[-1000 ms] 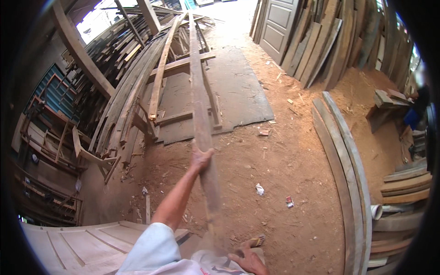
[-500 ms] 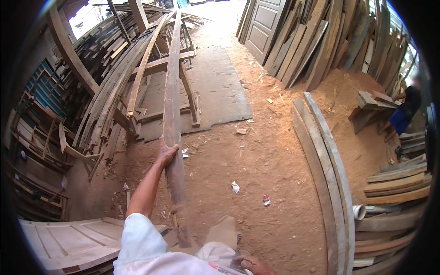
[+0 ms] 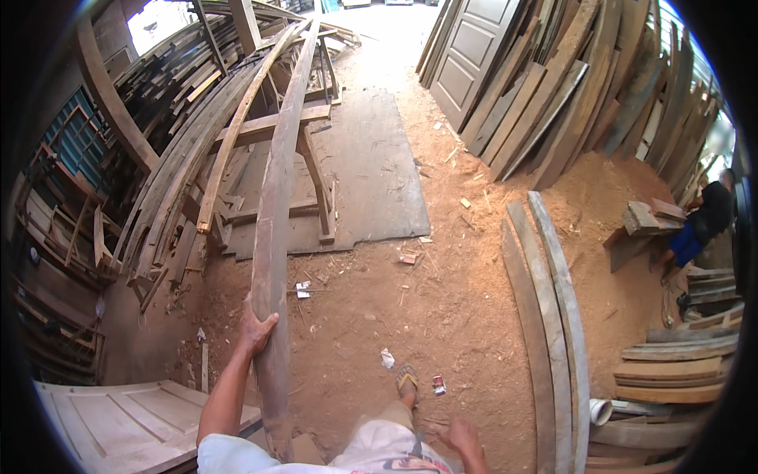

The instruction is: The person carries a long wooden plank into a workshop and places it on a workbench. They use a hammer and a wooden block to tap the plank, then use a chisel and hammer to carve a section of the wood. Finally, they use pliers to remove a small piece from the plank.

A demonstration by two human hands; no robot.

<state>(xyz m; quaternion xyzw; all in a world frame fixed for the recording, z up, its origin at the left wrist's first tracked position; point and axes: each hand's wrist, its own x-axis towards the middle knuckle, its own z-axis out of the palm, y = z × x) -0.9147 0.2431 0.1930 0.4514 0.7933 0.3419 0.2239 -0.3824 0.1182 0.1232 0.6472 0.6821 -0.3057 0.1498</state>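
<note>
My left hand (image 3: 255, 330) is closed round the edge of a long brown wooden plank (image 3: 275, 229). The plank's near end comes down beside my body, while its far part lies over a wooden trestle (image 3: 314, 115). Out to the right of my body hangs my right hand (image 3: 459, 436), apart from the plank. Its fingers are smeared by motion, and no object shows in it. One sandalled foot (image 3: 407, 382) of mine stands on the dirt ahead.
Three boards (image 3: 564, 300) lie on the ground to the right. Stacked lumber (image 3: 671, 370) fills the lower right, with a white pipe (image 3: 600, 411) beside it. A panelled door (image 3: 134, 419) lies lower left. Planks and a brown door (image 3: 471, 55) lean behind. A person (image 3: 707, 217) works far right.
The plank's near part and my left hand have shifted left, with the hand lower in view. My right hand has swung out from my body. My foot has come into view.
</note>
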